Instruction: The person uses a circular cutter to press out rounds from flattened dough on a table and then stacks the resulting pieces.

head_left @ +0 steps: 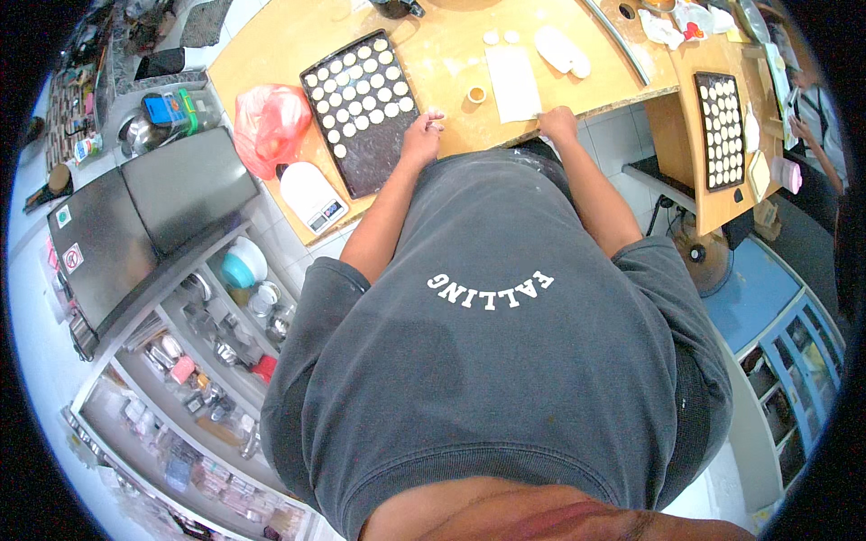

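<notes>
My left hand (421,139) is over the right edge of a dark baking tray (364,160), its fingers curled with the fingertips together. Whether anything small is between them is hidden. Rows of pale dough rounds (362,85) cover the far part of that tray, while its near part is bare and dusted white. My right hand (558,125) is closed at the near right corner of a white rectangular sheet or board (513,85); what its fingers grip cannot be made out. Between the hands stands a small cup (476,95) with orange-yellow contents.
A long pale dough piece (561,51) and two dough rounds (501,37) lie beyond the sheet. A white kitchen scale (312,197) and red plastic bag (271,132) sit left. Another filled tray (721,132) is right, near another person's arm (819,158).
</notes>
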Demonstrator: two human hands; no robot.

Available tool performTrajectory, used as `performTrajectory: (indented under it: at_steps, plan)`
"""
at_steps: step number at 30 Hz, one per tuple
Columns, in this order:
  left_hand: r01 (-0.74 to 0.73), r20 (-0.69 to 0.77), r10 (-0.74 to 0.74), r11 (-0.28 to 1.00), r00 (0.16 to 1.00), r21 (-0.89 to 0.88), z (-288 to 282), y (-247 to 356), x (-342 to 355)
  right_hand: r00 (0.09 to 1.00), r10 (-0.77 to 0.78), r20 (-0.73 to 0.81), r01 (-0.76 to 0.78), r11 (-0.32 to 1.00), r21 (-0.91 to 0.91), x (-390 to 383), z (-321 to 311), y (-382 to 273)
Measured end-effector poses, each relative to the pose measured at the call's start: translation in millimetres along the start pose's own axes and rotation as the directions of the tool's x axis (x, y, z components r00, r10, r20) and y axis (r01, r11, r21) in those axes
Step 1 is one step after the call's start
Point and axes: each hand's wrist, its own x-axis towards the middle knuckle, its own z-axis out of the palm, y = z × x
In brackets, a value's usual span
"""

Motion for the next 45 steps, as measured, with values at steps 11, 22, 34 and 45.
performTrajectory:
  at_steps: [11,22,34,45]
  plan:
    - [0.023,0.012,-0.023,0.999,1.0,0.023,2,1,7,0.985,-0.099,-0.14,0.071,0.98,-0.188,-5,4,-13]
    - [0.089,0.044,-0.088,0.995,0.995,-0.036,-4,29,-6,0.956,0.148,0.255,-0.269,0.792,0.548,-14,-22,-21]
    - [0.065,0.047,-0.063,0.997,0.997,-0.046,-5,30,-9,0.997,-0.066,0.026,0.069,0.992,-0.105,19,1,3]
    - [0.055,0.01,-0.054,0.998,0.998,-0.04,-6,21,-10,0.972,0.084,0.217,-0.163,0.911,0.378,8,-11,3]
